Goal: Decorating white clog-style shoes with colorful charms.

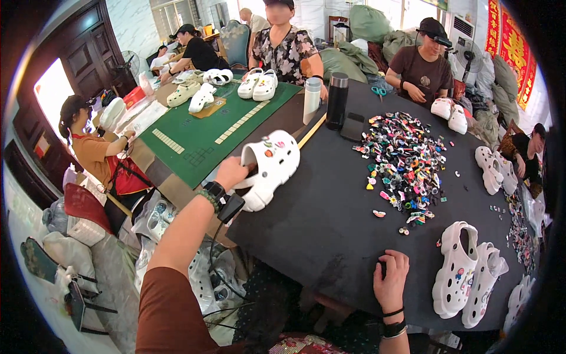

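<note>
My left hand [232,172] reaches into the foot opening of a white clog [277,168] and holds it tilted above the left edge of the black table. A few small coloured shoe charms are set in holes on the clog's upper. My right hand [391,276] rests near the front edge of the table with its fingers curled; what is between thumb and fingers, if anything, I cannot make out. To the right of that hand lies a pair of white clogs [455,270] with charms on them. A big heap of mixed colourful shoe charms [404,159] covers the table beyond my right hand.
A black bottle [336,101], a white bottle [312,100] and a dark phone [353,126] stand or lie behind the heap. Blue scissors [379,91] lie farther back. More clogs rest on a green mat [236,121] at far left. Several people sit around the tables.
</note>
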Demonstrator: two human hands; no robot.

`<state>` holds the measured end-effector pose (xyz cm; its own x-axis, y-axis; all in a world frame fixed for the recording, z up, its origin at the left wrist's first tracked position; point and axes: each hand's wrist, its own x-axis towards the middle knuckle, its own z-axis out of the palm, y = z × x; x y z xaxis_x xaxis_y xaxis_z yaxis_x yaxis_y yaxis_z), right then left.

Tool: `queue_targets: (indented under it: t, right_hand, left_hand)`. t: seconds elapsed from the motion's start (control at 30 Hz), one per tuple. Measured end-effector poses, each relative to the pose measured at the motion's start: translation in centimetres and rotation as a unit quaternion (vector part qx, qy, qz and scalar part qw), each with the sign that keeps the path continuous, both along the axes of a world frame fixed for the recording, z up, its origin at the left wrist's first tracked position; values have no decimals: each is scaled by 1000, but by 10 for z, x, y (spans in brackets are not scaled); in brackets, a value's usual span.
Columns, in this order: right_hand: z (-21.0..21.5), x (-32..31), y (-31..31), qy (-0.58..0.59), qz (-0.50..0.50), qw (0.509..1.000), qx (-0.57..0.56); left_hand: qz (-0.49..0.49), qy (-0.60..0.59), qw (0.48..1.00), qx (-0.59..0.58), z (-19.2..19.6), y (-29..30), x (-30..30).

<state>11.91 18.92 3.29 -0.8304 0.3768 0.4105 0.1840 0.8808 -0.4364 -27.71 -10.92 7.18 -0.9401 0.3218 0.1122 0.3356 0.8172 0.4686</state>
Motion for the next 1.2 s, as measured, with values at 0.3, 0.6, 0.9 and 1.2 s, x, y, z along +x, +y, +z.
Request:
queue_targets:
  t: [0.3,0.6,0.9,1.2]
  right_hand:
    - [-2,1,0,10,2,1000,7]
    - [2,-2,1,20,-1,1000,-4]
    - [-2,0,2,-9,-14,1000,-8]
    - [3,-1,2,-19,-18,1000,-2]
  left_hand:
    - [-3,-186,981,-47,-47,-39,-68]
    - [-37,-274,945,175,-47,-46,-55]
    - [82,-114,914,380,-56,-55,-33]
    - [46,349,905,-241,-14,-63,-214]
